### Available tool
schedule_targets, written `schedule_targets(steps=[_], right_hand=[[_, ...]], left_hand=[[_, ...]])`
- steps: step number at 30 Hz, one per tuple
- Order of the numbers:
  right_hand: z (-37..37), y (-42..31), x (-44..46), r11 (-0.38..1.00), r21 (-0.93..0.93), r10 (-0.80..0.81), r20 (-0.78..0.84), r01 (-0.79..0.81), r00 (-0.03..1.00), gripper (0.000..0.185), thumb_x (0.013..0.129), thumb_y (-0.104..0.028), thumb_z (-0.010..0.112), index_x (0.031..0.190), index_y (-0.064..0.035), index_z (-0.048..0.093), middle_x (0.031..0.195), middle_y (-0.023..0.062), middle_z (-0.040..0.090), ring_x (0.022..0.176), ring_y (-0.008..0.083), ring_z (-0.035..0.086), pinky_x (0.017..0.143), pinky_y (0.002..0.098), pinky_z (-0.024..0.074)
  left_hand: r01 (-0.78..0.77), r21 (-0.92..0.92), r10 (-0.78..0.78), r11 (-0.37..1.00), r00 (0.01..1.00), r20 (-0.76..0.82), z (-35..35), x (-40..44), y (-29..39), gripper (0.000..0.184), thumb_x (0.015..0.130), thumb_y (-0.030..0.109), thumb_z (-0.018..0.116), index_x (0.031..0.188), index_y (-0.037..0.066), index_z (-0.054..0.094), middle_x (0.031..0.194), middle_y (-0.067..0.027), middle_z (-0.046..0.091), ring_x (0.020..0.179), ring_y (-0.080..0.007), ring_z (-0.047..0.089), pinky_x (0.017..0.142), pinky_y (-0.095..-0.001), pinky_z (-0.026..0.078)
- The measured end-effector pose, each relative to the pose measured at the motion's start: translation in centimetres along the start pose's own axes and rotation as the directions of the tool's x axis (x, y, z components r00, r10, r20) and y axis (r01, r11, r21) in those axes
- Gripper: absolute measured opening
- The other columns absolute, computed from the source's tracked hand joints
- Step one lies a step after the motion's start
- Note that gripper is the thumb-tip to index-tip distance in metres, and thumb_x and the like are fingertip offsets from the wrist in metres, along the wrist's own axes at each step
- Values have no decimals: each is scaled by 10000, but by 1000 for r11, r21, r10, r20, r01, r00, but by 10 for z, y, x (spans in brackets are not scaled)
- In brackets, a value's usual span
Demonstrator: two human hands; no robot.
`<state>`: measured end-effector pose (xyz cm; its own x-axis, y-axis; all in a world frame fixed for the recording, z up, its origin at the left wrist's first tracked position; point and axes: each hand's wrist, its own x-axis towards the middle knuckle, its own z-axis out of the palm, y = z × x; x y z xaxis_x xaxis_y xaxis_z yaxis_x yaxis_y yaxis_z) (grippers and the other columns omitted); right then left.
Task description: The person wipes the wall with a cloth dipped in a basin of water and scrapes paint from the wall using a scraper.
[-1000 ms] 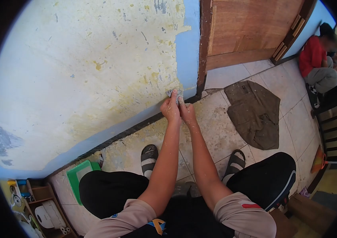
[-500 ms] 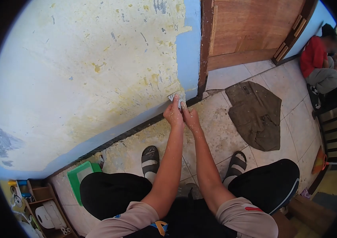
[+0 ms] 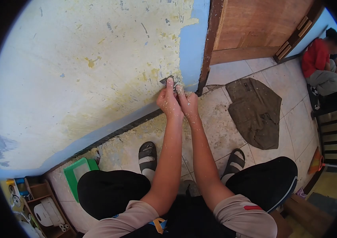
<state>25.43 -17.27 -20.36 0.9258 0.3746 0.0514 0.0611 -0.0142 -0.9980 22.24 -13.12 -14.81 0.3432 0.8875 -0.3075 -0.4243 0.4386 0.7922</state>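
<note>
The scraper (image 3: 163,81) is held low at the patchy wall (image 3: 109,79), near the blue-painted strip (image 3: 191,51) beside the door frame (image 3: 210,39). It is pinched in a narrow grip by the left hand (image 3: 169,104) and the right hand (image 3: 189,104), which are set close together. Paint flakes (image 3: 129,139) are scattered on the tiled floor (image 3: 293,95), where a brown garment (image 3: 256,115) is spread at the right and a green tray (image 3: 71,180) is placed at the left.
</note>
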Motion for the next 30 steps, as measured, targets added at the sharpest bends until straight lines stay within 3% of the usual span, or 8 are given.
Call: schedule_targets(steps=[5,7,11,13,16,21,24,30], right_hand=[[2,54,-20,991,75,107,2,-107,994,620,940,-472,671,669,86,661,513,73,552,552,104,521,506,369,429],[-5,71,-28,975,-46,217,20,-216,976,570,971,-409,657,649,61,660,555,23,587,543,71,500,481,318,395],[-5,84,-18,969,-87,233,25,-230,972,572,965,-419,662,635,48,657,544,21,572,536,75,495,478,316,392],[-5,49,-10,990,74,117,33,-119,993,666,926,-504,676,611,81,626,514,46,535,526,105,502,485,361,408],[-3,42,-4,976,183,115,43,-121,992,660,924,-505,679,609,72,622,521,51,540,540,107,512,496,355,416],[0,66,-24,976,96,201,-37,-196,979,660,929,-514,667,573,37,604,519,39,536,493,102,483,455,330,373],[-13,74,-18,945,34,317,145,-325,937,626,925,-534,667,651,29,665,606,44,609,553,104,537,498,316,418],[-14,67,-16,945,11,324,125,-328,938,583,936,-504,668,641,-1,655,588,18,589,521,89,510,472,285,381]], left_hand=[[19,114,-12,993,998,-65,-31,8,-36,394,872,279,811,642,42,596,679,-28,616,601,-93,535,544,-251,448],[88,191,-81,978,996,-44,-50,18,-58,323,859,327,818,786,55,659,724,-15,618,593,-92,543,545,-250,459],[125,218,-111,968,991,-76,-38,12,-45,328,853,330,823,776,57,658,720,-3,603,593,-91,528,543,-259,451],[84,131,-77,988,995,-65,-17,2,-21,404,859,275,823,630,32,595,649,2,564,576,-92,475,534,-268,409],[17,139,-21,990,999,27,-16,9,-22,348,843,329,834,745,58,640,711,1,592,584,-83,517,529,-257,426],[26,229,-18,973,999,-34,-42,15,-45,382,836,335,840,694,79,594,664,20,535,547,-82,481,519,-250,416],[122,254,-109,959,992,-65,-38,7,-37,420,821,359,849,670,94,561,657,13,518,547,-96,479,528,-256,426],[111,252,-90,961,992,-91,-40,10,-40,389,830,304,846,668,21,634,661,-24,601,563,-96,525,534,-260,442]])
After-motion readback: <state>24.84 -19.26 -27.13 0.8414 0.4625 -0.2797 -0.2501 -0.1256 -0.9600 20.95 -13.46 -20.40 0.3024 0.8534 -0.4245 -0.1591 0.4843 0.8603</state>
